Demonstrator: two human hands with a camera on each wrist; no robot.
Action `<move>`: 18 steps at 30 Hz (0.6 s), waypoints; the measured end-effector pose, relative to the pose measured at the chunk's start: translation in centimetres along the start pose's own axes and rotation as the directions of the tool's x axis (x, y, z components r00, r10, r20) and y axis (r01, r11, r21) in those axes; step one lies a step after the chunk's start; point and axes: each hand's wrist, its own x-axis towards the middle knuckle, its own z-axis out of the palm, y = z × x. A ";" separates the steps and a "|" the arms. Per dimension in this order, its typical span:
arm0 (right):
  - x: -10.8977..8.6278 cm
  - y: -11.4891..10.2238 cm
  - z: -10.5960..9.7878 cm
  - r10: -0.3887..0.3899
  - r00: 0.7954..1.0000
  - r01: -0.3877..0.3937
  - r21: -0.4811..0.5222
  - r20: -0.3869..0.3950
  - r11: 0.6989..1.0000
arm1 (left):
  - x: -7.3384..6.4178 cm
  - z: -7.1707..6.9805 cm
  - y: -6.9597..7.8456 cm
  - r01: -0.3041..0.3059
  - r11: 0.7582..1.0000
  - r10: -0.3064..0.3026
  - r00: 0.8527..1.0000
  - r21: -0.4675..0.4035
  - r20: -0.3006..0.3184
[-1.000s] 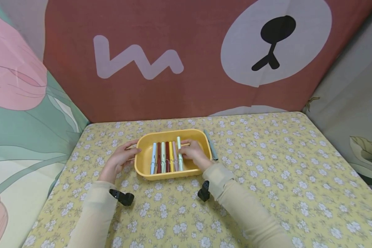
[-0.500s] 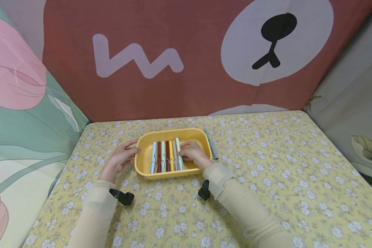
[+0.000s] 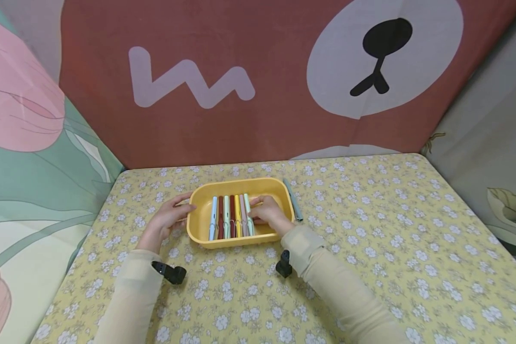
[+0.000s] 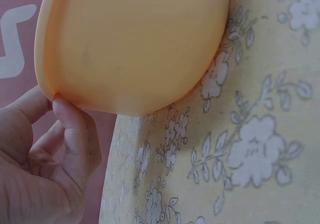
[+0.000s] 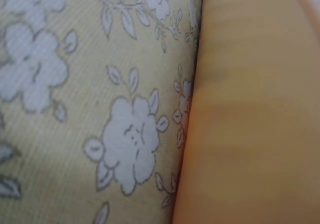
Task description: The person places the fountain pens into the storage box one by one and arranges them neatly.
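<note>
A yellow tray (image 3: 223,245) holds a row of several pens with clips, lying side by side. From the left they include a light blue pen (image 3: 213,215), dark red pens, a green pen (image 3: 226,215), a yellow pen (image 3: 238,215) and a mauve pen (image 3: 243,220). My left hand (image 3: 168,219) pinches the tray's left rim, thumb and fingers on it in the left wrist view. Inside the tray, my right hand (image 3: 268,213) has its fingertips on the pale mint pen (image 3: 247,203) at the row's right end. The right wrist view shows only tray wall and tablecloth.
A grey-green pen (image 3: 295,203) lies on the table against the tray's right outer side. The floral tablecloth (image 3: 391,229) spreads around the tray. A reddish-brown printed fabric wall (image 3: 223,134) stands behind the table's far edge.
The pale mint pen has slid slightly toward the person, its top end now nearly level with the other pens, my right fingers staying at it. The left hand and tray hold still.
</note>
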 end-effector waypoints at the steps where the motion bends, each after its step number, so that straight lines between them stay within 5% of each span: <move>1: 0.0 0.0 0.0 -0.003 1.000 0.003 -0.002 -0.001 1.000 | 0.0 0.0 0.0 -0.002 1.000 0.002 1.000 0.001 0.001; 18: 0.1 0.0 -0.1 -0.007 0.999 0.006 -0.036 -0.035 0.999 | 0.1 0.0 0.0 0.002 1.000 -0.002 1.000 -0.010 0.003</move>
